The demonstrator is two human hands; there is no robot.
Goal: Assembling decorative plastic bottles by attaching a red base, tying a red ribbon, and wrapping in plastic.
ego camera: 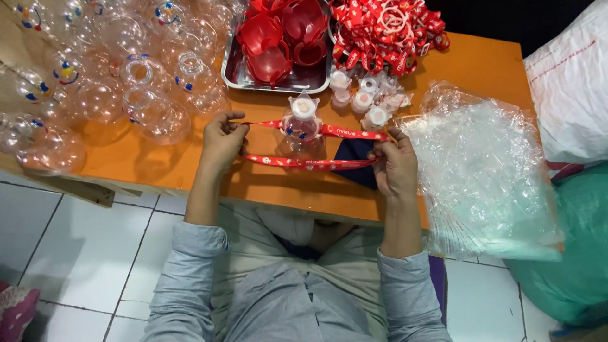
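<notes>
In the head view, the left hand (pixel 223 140) pinches one end of a red strap (pixel 304 162) and the right hand (pixel 394 163) pinches the other, so the strap runs taut as a double band between them, just above the orange tabletop (pixel 487 69). A clear bottle with a white cap (pixel 301 123) sits at the strap's middle, between both hands and near the tabletop's centre. To do this well, I judge both pinches should stay firm and level, keeping the two runs untwisted and the bottle centred.
</notes>
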